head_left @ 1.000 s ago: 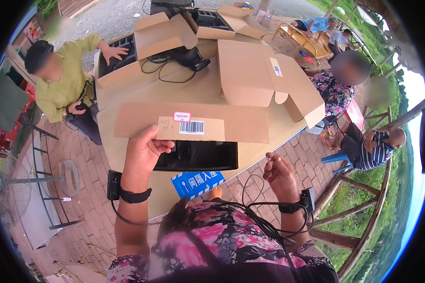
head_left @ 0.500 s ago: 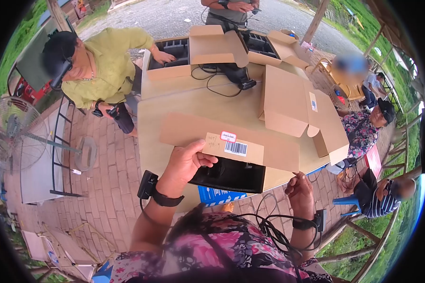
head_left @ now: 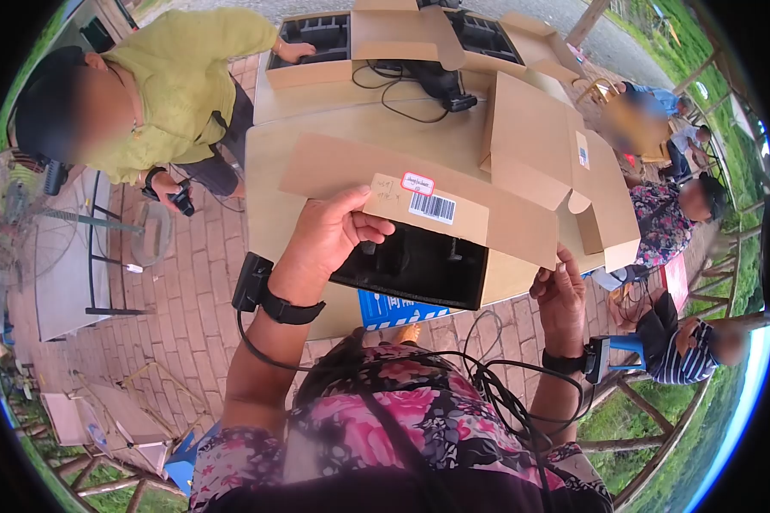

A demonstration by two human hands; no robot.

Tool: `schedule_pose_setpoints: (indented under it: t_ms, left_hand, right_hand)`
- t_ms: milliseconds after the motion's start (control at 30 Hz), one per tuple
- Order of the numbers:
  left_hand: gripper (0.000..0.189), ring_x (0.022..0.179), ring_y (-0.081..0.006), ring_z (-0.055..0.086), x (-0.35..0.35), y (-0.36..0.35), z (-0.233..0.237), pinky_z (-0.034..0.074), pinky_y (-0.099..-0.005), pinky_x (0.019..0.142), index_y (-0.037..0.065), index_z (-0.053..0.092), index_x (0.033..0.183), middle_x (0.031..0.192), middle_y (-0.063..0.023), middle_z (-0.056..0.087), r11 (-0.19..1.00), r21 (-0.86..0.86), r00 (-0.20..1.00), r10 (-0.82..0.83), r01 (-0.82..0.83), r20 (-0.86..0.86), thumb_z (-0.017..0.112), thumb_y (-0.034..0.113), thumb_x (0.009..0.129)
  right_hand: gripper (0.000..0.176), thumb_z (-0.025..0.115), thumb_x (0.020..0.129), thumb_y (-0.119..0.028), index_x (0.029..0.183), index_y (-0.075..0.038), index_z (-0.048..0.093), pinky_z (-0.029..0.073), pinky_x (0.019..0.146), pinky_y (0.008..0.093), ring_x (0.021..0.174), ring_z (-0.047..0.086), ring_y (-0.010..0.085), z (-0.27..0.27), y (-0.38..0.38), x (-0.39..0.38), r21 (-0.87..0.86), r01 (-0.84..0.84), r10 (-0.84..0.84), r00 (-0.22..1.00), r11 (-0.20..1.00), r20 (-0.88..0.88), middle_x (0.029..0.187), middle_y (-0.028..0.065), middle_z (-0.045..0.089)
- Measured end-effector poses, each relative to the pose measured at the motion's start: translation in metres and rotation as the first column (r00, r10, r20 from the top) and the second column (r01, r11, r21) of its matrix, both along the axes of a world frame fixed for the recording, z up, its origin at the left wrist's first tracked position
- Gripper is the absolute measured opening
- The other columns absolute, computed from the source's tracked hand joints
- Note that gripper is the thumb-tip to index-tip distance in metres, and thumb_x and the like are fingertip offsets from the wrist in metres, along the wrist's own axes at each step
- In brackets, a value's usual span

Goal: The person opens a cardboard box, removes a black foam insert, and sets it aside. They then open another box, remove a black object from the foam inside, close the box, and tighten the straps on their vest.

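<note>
A cardboard box [head_left: 428,203] with a barcode label lies at the near edge of the table, its lid partly raised. My left hand [head_left: 338,231] pinches the left end of the labelled flap between thumb and fingers. At the lid's right corner is my right hand [head_left: 560,286], its thumb and forefinger closed on the cardboard edge. Under the lid shows a black foam insert [head_left: 419,265] with dark recesses. Both wrists wear black straps with small devices, and black cables run across my lap.
More opened boxes [head_left: 530,128] and a black device with a cable [head_left: 441,85] stand on the table [head_left: 316,154]. A person in a yellow-green shirt [head_left: 180,77] reaches into a box at the back left. Other people sit at the right. A blue sign [head_left: 389,309] lies below the box.
The lid has tilted up further, showing more of the black insert. My right hand has moved up and right with the lid's corner. The view has shifted, and the person at left appears closer.
</note>
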State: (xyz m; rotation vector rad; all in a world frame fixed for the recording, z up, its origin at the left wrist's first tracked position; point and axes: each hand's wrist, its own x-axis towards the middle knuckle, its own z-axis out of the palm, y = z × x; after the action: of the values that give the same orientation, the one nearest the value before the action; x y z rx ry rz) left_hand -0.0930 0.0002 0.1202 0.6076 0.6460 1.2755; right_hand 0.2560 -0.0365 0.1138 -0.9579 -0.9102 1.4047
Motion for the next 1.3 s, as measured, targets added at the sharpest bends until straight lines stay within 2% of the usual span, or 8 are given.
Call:
schedule_pose_setpoints:
  t_ms: [300, 367, 500, 600, 733, 1067, 1133, 1300]
  left_hand:
    - [0.028, 0.064, -0.0236, 0.065, 0.006, 0.000, -0.001, 0.053, -0.0290, 0.050, -0.007, 0.054, 0.104, 0.084, -0.0170, 0.065, 0.999, -0.038, 0.999, 0.003, -0.005, -0.051, 0.052, 0.017, 0.089]
    - [0.028, 0.062, -0.0234, 0.065, -0.002, 0.003, -0.002, 0.052, -0.0292, 0.050, -0.007, 0.055, 0.103, 0.082, -0.0166, 0.064, 0.996, -0.072, 0.996, 0.047, -0.052, -0.071, 0.052, 0.017, 0.089]
    - [0.022, 0.059, -0.0221, 0.064, -0.012, 0.037, 0.007, 0.052, -0.0290, 0.049, -0.004, 0.056, 0.097, 0.075, -0.0147, 0.064, 0.999, 0.010, 0.996, -0.041, 0.042, -0.085, 0.053, 0.015, 0.087]
    - [0.019, 0.058, -0.0208, 0.064, -0.018, 0.075, 0.016, 0.052, -0.0289, 0.050, -0.002, 0.057, 0.092, 0.074, -0.0133, 0.065, 0.989, 0.018, 0.985, -0.145, 0.147, -0.094, 0.056, 0.015, 0.085]
    - [0.015, 0.055, -0.0190, 0.062, -0.017, 0.118, 0.023, 0.051, -0.0300, 0.049, 0.001, 0.060, 0.089, 0.071, -0.0105, 0.065, 0.979, 0.045, 0.976, -0.192, 0.198, -0.106, 0.058, 0.015, 0.083]
    - [0.013, 0.053, -0.0179, 0.061, -0.006, 0.131, 0.018, 0.050, -0.0288, 0.050, 0.003, 0.061, 0.086, 0.069, -0.0096, 0.065, 0.992, 0.051, 0.989, -0.109, 0.114, -0.095, 0.059, 0.015, 0.083]
    - [0.013, 0.053, -0.0180, 0.061, -0.007, 0.129, 0.017, 0.050, -0.0288, 0.049, 0.003, 0.060, 0.086, 0.068, -0.0096, 0.064, 0.992, 0.047, 0.989, -0.114, 0.118, -0.094, 0.059, 0.015, 0.083]
    - [0.013, 0.053, -0.0181, 0.060, -0.010, 0.118, 0.017, 0.049, -0.0290, 0.048, 0.002, 0.059, 0.088, 0.069, -0.0095, 0.064, 0.994, 0.034, 0.990, -0.100, 0.104, -0.101, 0.059, 0.015, 0.083]
  right_hand:
    - [0.037, 0.055, 0.091, -0.019, 0.124, -0.004, 0.047, 0.044, 0.055, 0.0209, 0.062, 0.053, 0.0092, -0.023, -0.011, 0.007, -0.119, 0.048, -0.057, 0.996, 0.992, -0.067, 0.077, 0.0009, 0.055]
    - [0.042, 0.057, 0.089, -0.018, 0.126, -0.005, 0.044, 0.045, 0.056, 0.0222, 0.067, 0.053, 0.0092, -0.032, -0.009, 0.009, -0.131, 0.100, -0.090, 0.993, 0.986, 0.080, 0.089, 0.0010, 0.056]
    - [0.077, 0.071, 0.077, -0.020, 0.139, -0.006, 0.029, 0.048, 0.075, 0.0243, 0.106, 0.050, 0.0182, -0.048, 0.006, 0.020, 0.077, 0.072, -0.099, 0.888, 0.994, 0.448, 0.131, 0.0131, 0.038]
    - [0.081, 0.073, 0.076, -0.023, 0.141, -0.006, 0.027, 0.047, 0.080, 0.0269, 0.117, 0.045, 0.0230, -0.046, 0.018, 0.020, 0.144, -0.006, -0.063, 0.881, 0.990, 0.469, 0.137, 0.0144, 0.035]
    - [0.086, 0.074, 0.075, -0.034, 0.140, -0.001, 0.027, 0.034, 0.100, 0.0378, 0.123, 0.042, 0.0280, -0.030, 0.023, -0.001, 0.074, -0.132, 0.084, 0.887, 0.988, 0.454, 0.137, 0.0158, 0.039]
    - [0.085, 0.071, 0.077, -0.036, 0.142, -0.004, 0.025, 0.035, 0.099, 0.0393, 0.122, 0.042, 0.0283, -0.025, 0.008, -0.008, 0.124, -0.144, 0.078, 0.900, 0.982, 0.429, 0.138, 0.0188, 0.037]
    - [0.085, 0.072, 0.076, -0.036, 0.142, -0.009, 0.025, 0.047, 0.084, 0.0303, 0.116, 0.046, 0.0255, -0.029, 0.006, -0.004, 0.104, -0.113, 0.059, 0.904, 0.988, 0.424, 0.137, 0.0177, 0.036]
    - [0.083, 0.071, 0.077, -0.033, 0.142, -0.008, 0.026, 0.045, 0.087, 0.0322, 0.114, 0.048, 0.0251, -0.025, 0.002, -0.001, 0.081, -0.101, 0.061, 0.915, 0.992, 0.400, 0.135, 0.0167, 0.039]
